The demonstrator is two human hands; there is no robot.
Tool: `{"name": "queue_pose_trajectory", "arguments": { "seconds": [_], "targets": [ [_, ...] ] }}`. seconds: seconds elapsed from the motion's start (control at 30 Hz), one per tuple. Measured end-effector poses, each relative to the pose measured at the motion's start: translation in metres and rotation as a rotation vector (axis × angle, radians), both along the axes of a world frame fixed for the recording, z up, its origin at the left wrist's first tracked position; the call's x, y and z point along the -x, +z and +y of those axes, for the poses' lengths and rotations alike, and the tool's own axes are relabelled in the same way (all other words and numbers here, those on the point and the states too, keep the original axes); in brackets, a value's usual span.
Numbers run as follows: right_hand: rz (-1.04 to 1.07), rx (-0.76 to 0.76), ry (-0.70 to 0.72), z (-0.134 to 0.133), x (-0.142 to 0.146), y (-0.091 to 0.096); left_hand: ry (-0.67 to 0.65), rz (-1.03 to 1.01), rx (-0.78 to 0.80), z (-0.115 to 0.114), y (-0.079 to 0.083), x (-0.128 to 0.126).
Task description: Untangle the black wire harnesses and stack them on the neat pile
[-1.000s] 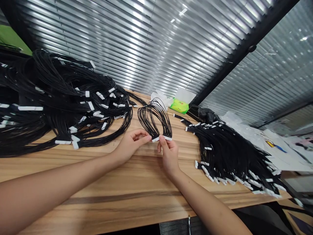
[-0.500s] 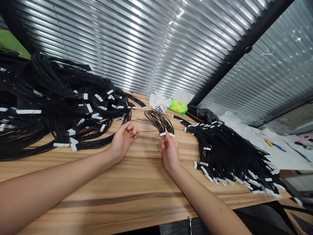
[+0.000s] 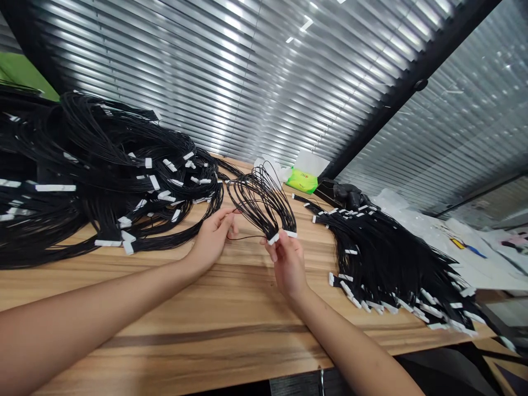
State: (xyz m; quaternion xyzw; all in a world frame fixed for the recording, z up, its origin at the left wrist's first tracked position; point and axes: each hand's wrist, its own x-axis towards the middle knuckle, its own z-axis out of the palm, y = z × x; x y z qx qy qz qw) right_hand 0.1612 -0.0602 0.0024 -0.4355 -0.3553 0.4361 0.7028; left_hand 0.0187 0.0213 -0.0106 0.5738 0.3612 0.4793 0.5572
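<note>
Presently, a small bundle of thin black wires (image 3: 259, 201) is held up above the wooden table (image 3: 165, 335), its strands looped upward, between two large heaps. Its white plastic connectors (image 3: 273, 238) are pinched in the narrow grip of the right hand (image 3: 289, 269), with thumb and fingers closed on them. The left hand (image 3: 212, 236) is kept half-curled just beside the loops, near a single loose strand (image 3: 246, 238) that sags apart from the rest; whether that strand is gripped cannot be told. The step in hand is judged to be the sorting or checking of this one bundle, and the stray strand appears to call for being drawn back into line with the others. To the left lies a tangled heap of looped wires (image 3: 103, 165); to the right, a combed-out heap of connector-ended wires (image 3: 391, 264) is spread, with a green tissue packet (image 3: 302, 180) beyond.
</note>
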Motion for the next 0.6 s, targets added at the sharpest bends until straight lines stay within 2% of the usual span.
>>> {"name": "queue_pose_trajectory", "arguments": {
  "seconds": [0.07,0.13,0.27,0.37,0.47,0.6],
  "targets": [
    [0.023,-0.024,-0.049,0.003,-0.003,0.001,0.117,0.054,-0.115,0.005,-0.001,0.002],
    [0.037,-0.034,-0.066,0.005,-0.006,0.003,0.194,0.063,-0.155,0.012,-0.003,0.004],
    [-0.002,0.017,0.021,0.003,-0.004,0.006,0.141,-0.106,-0.064,0.021,-0.009,0.003],
    [-0.060,0.064,0.138,0.000,0.000,0.007,0.134,-0.220,-0.085,0.020,-0.009,0.001],
    [-0.038,0.066,0.218,-0.002,0.003,0.007,0.123,-0.225,-0.104,0.016,-0.005,0.000],
    [0.040,0.030,0.205,-0.002,0.003,0.008,0.063,-0.145,-0.078,0.010,0.001,-0.002]
  ]
}}
